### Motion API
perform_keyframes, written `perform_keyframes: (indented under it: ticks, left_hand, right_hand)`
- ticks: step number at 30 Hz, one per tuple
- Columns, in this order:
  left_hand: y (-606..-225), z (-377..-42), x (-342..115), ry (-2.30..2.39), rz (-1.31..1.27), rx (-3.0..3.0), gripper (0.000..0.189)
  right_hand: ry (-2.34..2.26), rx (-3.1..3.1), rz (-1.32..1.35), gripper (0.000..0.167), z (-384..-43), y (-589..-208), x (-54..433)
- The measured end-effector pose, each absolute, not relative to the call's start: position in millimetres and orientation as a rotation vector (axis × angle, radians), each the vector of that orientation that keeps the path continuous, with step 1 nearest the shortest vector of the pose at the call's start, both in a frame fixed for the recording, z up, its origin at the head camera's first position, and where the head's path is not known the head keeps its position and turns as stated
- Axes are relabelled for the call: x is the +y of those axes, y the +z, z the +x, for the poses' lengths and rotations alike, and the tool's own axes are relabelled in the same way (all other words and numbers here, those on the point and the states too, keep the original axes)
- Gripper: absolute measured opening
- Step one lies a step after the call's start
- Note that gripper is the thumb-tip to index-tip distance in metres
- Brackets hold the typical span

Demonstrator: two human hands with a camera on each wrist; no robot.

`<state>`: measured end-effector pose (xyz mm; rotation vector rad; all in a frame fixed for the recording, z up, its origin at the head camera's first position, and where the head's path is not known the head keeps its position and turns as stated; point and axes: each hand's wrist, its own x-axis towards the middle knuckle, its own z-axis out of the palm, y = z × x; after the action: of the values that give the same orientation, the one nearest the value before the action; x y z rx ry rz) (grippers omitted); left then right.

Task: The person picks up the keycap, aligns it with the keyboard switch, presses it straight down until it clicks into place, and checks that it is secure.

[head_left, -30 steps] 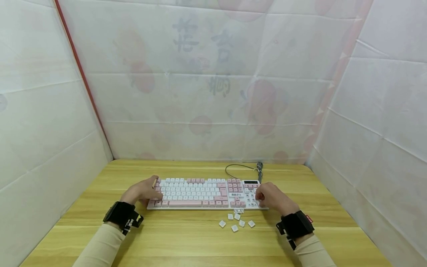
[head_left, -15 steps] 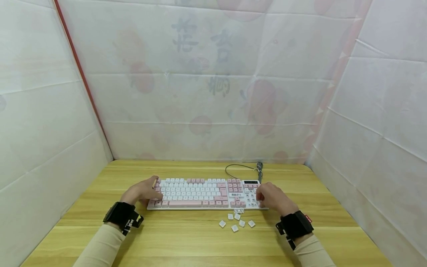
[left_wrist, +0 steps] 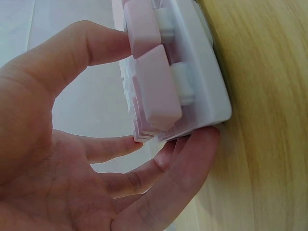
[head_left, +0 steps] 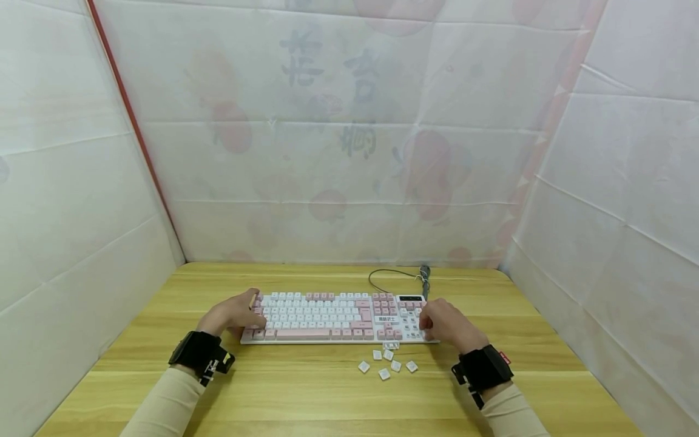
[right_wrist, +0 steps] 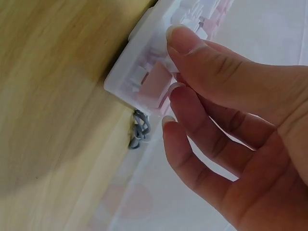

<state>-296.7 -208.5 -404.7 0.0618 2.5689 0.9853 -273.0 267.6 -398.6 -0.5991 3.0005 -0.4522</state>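
Observation:
A white and pink keyboard (head_left: pixel 317 318) lies flat on the table. My left hand (head_left: pixel 236 311) grips its left end; in the left wrist view the thumb presses a pink key (left_wrist: pixel 142 29) and other fingers touch the end edge. Over the number pad at the right end, my right hand (head_left: pixel 448 321) has its thumb and fingers curled together, pinching at a keycap that they mostly hide. In the right wrist view a pink key (right_wrist: pixel 155 84) shows beside these fingertips. Bare switches (head_left: pixel 413 326) show on the number pad. Several loose white keycaps (head_left: pixel 395 366) lie in front.
A small clear piece (head_left: pixel 391 345) lies at the keyboard's front edge. Behind the right end, a grey cable (head_left: pixel 425 280) is bundled and looped on the wooden table (head_left: pixel 306 394). White printed cloth walls (head_left: pixel 349 182) enclose the back and sides.
Hardly anything differs. My right hand has shifted very slightly to the right over the number pad; the left hand, keyboard and loose keycaps stay in place.

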Motion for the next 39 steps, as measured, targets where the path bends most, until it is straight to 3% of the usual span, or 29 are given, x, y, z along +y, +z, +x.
perform_keyframes:
  ticks: [39]
  left_hand:
    - [-405.7,-298.1,-209.1,0.979,0.068,2.573,0.102]
  right_hand:
    - [-0.436,3.042,-0.646,0.017,-271.7,-398.2,267.7]
